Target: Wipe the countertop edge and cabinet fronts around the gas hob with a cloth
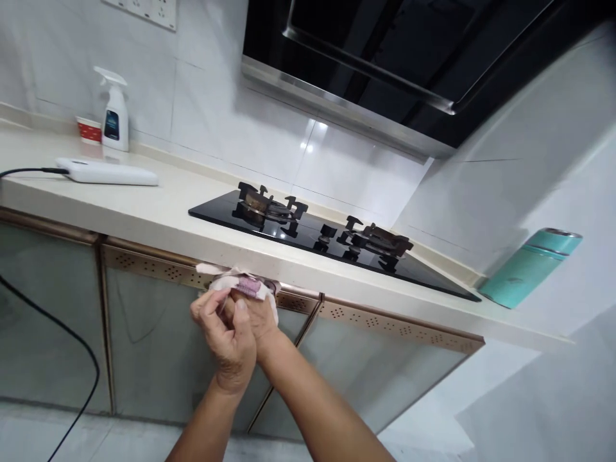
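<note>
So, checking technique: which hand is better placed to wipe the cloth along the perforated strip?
Probably right: the right hand sits under the cloth at the strip; the left hand only pinches its end.

Two burners (269, 206) — one spray bottle (114, 110).

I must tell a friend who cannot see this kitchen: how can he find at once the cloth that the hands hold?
Find the black gas hob set in the cream counter. Under the counter's front edge, left of the hob's middle, both hands press a small cloth against the perforated bronze trim. It is the only soft, pale pink thing there.
</note>
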### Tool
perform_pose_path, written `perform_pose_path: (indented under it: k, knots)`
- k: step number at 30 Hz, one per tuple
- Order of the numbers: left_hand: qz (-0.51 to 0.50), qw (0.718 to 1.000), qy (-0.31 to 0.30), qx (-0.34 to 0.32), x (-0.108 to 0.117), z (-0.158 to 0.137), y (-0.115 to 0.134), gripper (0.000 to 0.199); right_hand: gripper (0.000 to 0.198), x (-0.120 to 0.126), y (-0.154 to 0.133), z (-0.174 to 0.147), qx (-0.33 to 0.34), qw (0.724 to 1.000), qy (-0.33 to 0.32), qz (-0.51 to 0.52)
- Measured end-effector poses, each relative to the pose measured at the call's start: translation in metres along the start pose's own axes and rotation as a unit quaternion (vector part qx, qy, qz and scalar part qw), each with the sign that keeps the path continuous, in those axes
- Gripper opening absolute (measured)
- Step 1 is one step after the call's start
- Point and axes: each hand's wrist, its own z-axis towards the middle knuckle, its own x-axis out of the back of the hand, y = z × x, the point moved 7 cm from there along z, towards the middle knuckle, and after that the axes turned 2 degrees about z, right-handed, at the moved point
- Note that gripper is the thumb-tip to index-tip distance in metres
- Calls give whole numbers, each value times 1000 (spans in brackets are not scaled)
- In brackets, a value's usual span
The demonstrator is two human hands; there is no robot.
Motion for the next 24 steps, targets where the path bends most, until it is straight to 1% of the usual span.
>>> perform_pose_path:
  k: [1, 3, 6, 8, 10, 12, 13, 14, 15, 17, 18, 19, 20, 21, 23, 24]
  knots:
    - [4, 1000, 11, 1, 4, 2, -3, 25, 34, 1, -4, 5, 16, 1000, -4, -2]
    - [19, 1000, 16, -6, 9, 0, -9, 22, 32, 6, -4, 1, 38, 999, 5, -9]
    - [59, 997, -29, -45, 7, -15, -13, 24, 31, 13, 2, -20, 80, 997, -7, 19]
    - [75, 991, -70, -82, 2, -30, -14, 32, 32, 26, 5, -32, 97, 993, -22, 56]
    - [91, 984, -107, -111, -6, -43, -16, 43, 32, 48, 3, -40, 108, 988, -46, 96]
    - [124, 975, -135, -127, -14, -51, -21, 50, 33, 81, 1, -46, 105, 985, -62, 122]
    - [146, 970, -141, -131, -19, -53, -23, 51, 33, 101, 3, -50, 98, 985, -58, 130]
    - [169, 966, -141, -134, -22, -54, -24, 53, 34, 122, 8, -54, 84, 987, -39, 134]
    - [191, 963, -137, -136, -26, -54, -25, 56, 34, 144, 18, -59, 63, 989, -3, 132]
    - [225, 957, -132, -129, -31, -54, -25, 65, 34, 182, 53, -71, -13, 990, 106, 88]
    - [238, 954, -133, -121, -34, -53, -24, 68, 34, 193, 75, -79, -65, 985, 155, 47]
    - [251, 952, -134, -109, -36, -52, -25, 69, 36, 198, 97, -88, -117, 976, 182, 2]
    - [263, 951, -133, -97, -36, -51, -25, 68, 39, 194, 117, -94, -160, 969, 184, -40]
    - [274, 949, -128, -85, -35, -48, -27, 66, 43, 186, 133, -100, -189, 964, 172, -73]
    - [288, 950, -109, -55, -29, -38, -35, 65, 46, 161, 153, -109, -213, 959, 151, -114]
    - [292, 951, -98, -31, -24, -31, -43, 67, 46, 150, 156, -112, -209, 956, 160, -127]
